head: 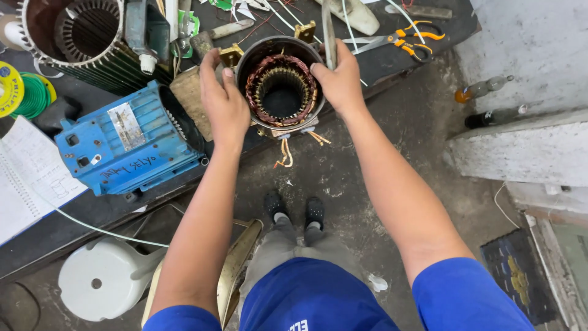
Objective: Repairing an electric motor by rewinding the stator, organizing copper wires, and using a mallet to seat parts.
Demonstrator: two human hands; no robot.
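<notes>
Left hand (225, 101): our grip clasps the round grey stator with copper windings (280, 86).
Right hand (340, 81): grip holds stator's right rim.
Hidden: stator's underside; dark table (392, 58) edge beneath.

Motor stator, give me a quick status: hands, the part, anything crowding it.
Left hand and right hand grip stator at bench edge. Copper windings exposed, leads dangling. Blue motor housing close left.

The ribbed stator housing (79, 37) and open notebook (27, 178) run off frame.
</notes>
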